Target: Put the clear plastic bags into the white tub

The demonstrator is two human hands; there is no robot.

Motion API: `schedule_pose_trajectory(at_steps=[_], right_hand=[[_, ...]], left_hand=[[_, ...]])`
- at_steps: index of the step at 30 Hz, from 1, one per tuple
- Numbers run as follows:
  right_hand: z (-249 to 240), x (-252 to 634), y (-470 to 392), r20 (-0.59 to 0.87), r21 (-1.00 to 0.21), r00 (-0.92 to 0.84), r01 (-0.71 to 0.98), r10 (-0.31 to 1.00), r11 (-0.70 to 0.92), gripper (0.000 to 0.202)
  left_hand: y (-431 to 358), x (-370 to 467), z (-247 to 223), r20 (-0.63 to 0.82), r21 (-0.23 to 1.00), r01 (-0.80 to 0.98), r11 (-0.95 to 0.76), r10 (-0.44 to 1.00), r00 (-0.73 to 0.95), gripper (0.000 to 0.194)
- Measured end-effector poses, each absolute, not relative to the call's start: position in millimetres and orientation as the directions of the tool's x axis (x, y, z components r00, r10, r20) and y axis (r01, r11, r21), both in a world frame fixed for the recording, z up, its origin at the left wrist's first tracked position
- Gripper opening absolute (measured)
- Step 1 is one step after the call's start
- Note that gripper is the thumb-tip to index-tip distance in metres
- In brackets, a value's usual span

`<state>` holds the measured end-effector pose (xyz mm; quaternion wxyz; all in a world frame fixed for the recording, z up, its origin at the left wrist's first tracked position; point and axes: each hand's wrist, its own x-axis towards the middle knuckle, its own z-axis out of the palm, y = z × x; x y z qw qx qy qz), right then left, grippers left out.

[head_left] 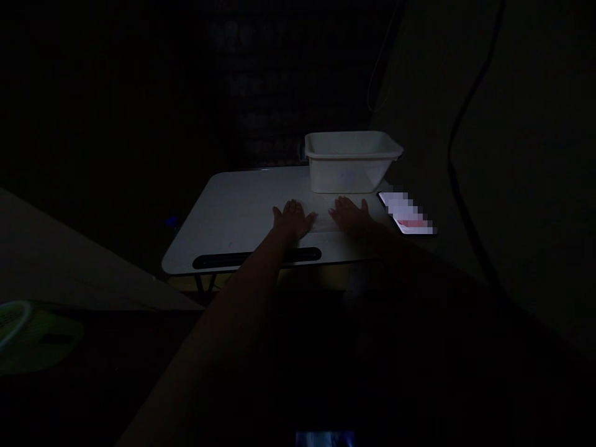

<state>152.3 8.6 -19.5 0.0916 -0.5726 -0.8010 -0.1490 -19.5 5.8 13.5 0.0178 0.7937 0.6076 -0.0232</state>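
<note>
Both arms reach forward over a small white folding table (233, 211) in a very dark room. My left hand (293, 220) lies palm down with its fingers spread. To its right, my right hand (350, 215) is also flat, thumb apart from the fingers. Between them shows a thin, pale, see-through patch (326, 223), perhaps a plastic sheet or bag; the dim light hides what it is. Both hands seem to press at its edges. A white plastic tub (347, 176) stands just beyond my right hand.
A lit phone or tablet (407, 214) lies at the table's right edge, its screen blurred. Along the near edge runs a dark slot (214, 261). A dark cable (459, 180) hangs at the right, and a green basket-like thing (41, 341) is at lower left.
</note>
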Motion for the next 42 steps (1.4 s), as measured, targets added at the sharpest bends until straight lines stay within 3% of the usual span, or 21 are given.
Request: schedule_pose_trajectory(at_steps=[6, 15, 22, 31, 35, 42], right_hand=[[-13, 139, 12, 0.241, 0.065, -0.366, 0.93, 0.899, 0.361, 0.049], [-14, 130, 4, 0.212, 0.076, -0.376, 0.926, 0.902, 0.369, 0.049], [-23, 145, 6, 0.296, 0.145, -0.381, 0.924, 0.876, 0.353, 0.05], [-21, 159, 8, 0.312, 0.094, -0.308, 0.951, 0.899, 0.294, 0.047], [-15, 146, 7, 0.344, 0.096, -0.34, 0.94, 0.875, 0.327, 0.048], [-10, 136, 4, 0.203, 0.072, -0.416, 0.909, 0.886, 0.41, 0.051]], left_hand=[[6, -14, 13, 0.006, -0.038, 0.932, -0.36, 0.933, 0.36, 0.059], [3, -13, 10, -0.083, -0.031, 0.938, -0.346, 0.936, 0.342, 0.063], [4, -18, 11, -0.09, -0.043, 0.951, -0.306, 0.949, 0.301, 0.067], [4, -24, 13, -0.049, -0.049, 0.971, -0.233, 0.972, 0.23, 0.068], [3, -19, 12, 0.011, -0.042, 0.951, -0.305, 0.952, 0.306, 0.063], [3, -11, 5, -0.013, -0.013, 0.93, -0.368, 0.93, 0.368, 0.062]])
